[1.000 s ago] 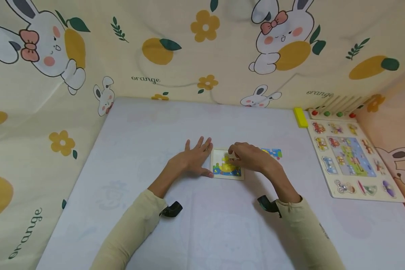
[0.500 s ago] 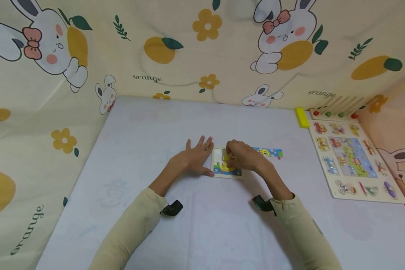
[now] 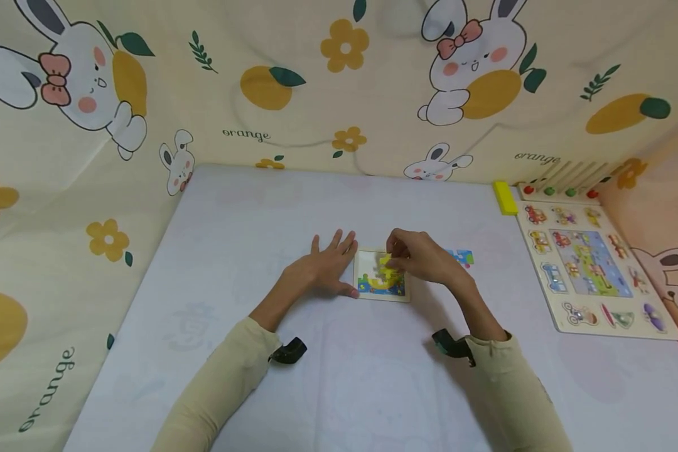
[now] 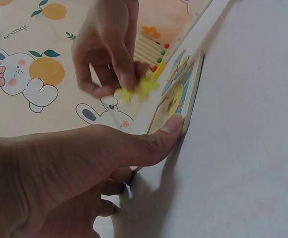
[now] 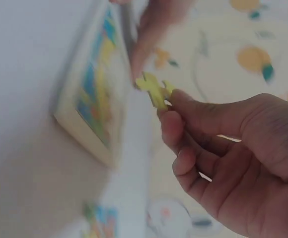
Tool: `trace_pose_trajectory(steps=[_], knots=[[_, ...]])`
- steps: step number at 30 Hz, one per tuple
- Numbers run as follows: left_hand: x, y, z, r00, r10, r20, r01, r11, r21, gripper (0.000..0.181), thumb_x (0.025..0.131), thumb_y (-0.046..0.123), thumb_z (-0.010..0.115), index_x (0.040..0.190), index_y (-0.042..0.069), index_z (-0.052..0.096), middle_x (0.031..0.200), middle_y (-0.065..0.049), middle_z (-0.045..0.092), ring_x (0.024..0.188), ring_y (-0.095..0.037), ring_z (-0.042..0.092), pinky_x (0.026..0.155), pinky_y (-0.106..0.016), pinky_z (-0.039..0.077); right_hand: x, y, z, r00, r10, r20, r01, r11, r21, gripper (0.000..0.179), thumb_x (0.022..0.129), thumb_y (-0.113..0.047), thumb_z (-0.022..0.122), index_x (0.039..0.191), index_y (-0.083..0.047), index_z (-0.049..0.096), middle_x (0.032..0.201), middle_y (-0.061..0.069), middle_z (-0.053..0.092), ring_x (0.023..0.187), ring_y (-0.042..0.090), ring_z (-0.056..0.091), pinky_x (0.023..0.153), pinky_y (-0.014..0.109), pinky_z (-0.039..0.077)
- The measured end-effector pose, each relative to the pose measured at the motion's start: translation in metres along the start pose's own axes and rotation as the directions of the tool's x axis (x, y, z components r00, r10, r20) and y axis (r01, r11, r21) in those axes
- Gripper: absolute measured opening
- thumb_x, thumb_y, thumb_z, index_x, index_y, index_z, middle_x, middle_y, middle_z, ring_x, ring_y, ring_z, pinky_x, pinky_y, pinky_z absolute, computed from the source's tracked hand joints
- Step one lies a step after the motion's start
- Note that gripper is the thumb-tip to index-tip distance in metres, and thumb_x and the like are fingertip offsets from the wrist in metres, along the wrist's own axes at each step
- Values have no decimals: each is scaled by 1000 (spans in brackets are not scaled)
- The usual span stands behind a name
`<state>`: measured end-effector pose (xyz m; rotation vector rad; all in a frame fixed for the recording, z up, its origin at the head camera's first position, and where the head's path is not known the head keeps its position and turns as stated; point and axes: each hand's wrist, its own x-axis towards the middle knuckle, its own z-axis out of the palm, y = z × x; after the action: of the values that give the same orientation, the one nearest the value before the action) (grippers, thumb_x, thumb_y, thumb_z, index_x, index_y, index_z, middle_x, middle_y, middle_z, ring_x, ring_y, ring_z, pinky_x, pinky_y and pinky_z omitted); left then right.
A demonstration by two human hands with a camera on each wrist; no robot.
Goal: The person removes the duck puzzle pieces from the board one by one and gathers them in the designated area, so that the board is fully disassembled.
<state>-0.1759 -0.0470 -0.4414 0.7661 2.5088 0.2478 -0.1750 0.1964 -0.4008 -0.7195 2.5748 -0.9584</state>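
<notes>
My right hand pinches a yellow jigsaw piece between thumb and forefinger, held above a small wooden puzzle tray. Along the tray's near side lie fitted pieces in blue, green and yellow; its far left part shows bare board. With fingers spread on the table, my left hand rests beside the tray, its thumb touching the left edge. Loose blue jigsaw pieces lie right of the tray, partly hidden behind the right hand.
At the table's right side lies a large wooden picture board with many shaped pieces. Behind it stands a rack of thin rods with red and green beads, next to a yellow block. Printed cloth hangs around the table.
My right hand was down at the tray half a second ago; now it is lifted slightly and moved right with the yellow jigsaw piece. My left hand stays in place.
</notes>
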Motion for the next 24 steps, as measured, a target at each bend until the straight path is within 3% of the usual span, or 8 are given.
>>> trace_pose_trajectory(steps=[6, 11, 18, 24], knots=[[1, 1, 0, 1000, -3, -6, 3, 1000, 16, 113, 93, 62, 69, 169, 8, 5, 178, -9, -9, 166, -33, -10, 129, -71, 2, -30, 16, -40, 991, 111, -76, -110, 994, 9, 15, 95, 8, 68, 108, 4, 62, 97, 21, 73, 78, 25, 67, 70, 28, 58], [0, 2, 0, 1000, -12, -3, 12, 1000, 15, 113, 93, 61, 70, 169, 8, 5, 178, -9, -9, 166, -33, -11, 129, -70, 2, -49, 35, -60, 978, 202, -46, -204, 979, -31, 13, 97, 6, 66, 108, 6, 61, 91, 20, 74, 74, 26, 69, 67, 29, 55], [-2, 2, -3, 1000, -2, 7, 2, 1000, 12, 112, 94, 61, 69, 169, 7, 4, 178, -9, -10, 165, -33, -12, 129, -70, 1, -55, 60, -57, 943, 327, 67, -325, 945, -29, 15, 97, 4, 65, 110, 9, 58, 89, 19, 73, 73, 22, 66, 69, 32, 50], [-5, 1, -3, 1000, -4, 14, 4, 1000, 3, 112, 94, 61, 68, 169, 7, 4, 177, -9, -11, 165, -33, -12, 129, -70, 1, -51, 68, -50, 923, 375, 81, -375, 927, -13, 19, 97, 1, 67, 110, 9, 55, 97, 23, 71, 77, 21, 66, 70, 32, 52]])
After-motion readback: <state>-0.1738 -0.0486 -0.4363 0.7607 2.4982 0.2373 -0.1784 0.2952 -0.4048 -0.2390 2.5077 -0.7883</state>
